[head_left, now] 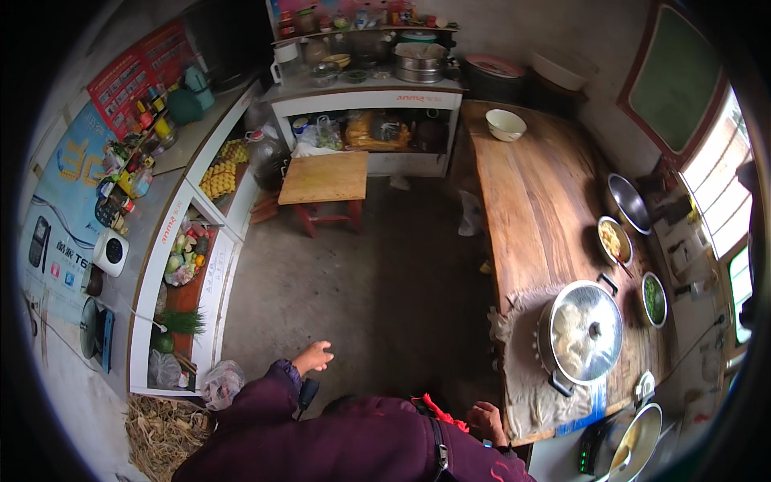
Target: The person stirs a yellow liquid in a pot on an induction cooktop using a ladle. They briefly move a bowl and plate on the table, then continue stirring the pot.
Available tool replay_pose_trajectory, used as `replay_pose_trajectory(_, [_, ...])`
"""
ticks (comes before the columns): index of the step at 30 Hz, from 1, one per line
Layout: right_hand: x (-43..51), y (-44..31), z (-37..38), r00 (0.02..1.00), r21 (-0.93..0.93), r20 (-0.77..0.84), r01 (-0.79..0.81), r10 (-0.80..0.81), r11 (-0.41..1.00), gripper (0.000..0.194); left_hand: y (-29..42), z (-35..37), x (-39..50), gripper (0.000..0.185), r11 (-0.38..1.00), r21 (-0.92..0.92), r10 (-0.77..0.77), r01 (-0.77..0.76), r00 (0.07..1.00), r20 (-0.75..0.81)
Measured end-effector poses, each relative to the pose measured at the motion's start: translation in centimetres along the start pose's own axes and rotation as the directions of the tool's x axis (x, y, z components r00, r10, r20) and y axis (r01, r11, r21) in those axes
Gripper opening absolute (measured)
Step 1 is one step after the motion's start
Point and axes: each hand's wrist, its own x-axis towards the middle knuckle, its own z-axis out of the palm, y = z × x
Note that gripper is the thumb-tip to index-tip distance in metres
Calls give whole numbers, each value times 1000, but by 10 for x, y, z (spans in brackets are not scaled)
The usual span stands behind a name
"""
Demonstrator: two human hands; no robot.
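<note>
My left hand is held out over the bare concrete floor, fingers loosely bent, with nothing visible in it. A small black device hangs just below that wrist. My right hand is low beside the near corner of the wooden table, its fingers curled; what they may enclose is hidden. Red cloth or ribbon shows next to it, against my purple jacket. On the table nearest this hand, a cloth lies under a steamer pot with a glass lid, pale food showing through.
Along the table's right side stand a bowl of yellow food, a bowl of chopped greens and an empty metal bowl. A pan sits at lower right. A low wooden stool stands ahead; shelves line the left.
</note>
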Motion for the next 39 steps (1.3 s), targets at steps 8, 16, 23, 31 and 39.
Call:
replay_pose_trajectory(8, [100,-131,55,978,-190,208,73,-33,979,31,-40,-16,24,55,949,-287,-156,130,985,-69])
replay_pose_trajectory(16, [184,-255,67,953,-245,287,173,-99,954,34,13,-51,49,59,897,-435,-10,-78,980,-198])
replay_pose_trajectory(23, [235,-276,75,963,-226,269,100,-37,969,37,76,-74,71,56,904,-425,-125,43,978,-167])
replay_pose_trajectory(31, [290,-329,109,942,-118,309,179,-135,977,41,113,-128,177,46,906,-378,-255,190,958,-130])
replay_pose_trajectory(39, [348,-460,206,910,-52,306,311,-281,949,23,171,-236,275,40,907,-420,-86,-15,972,-221])
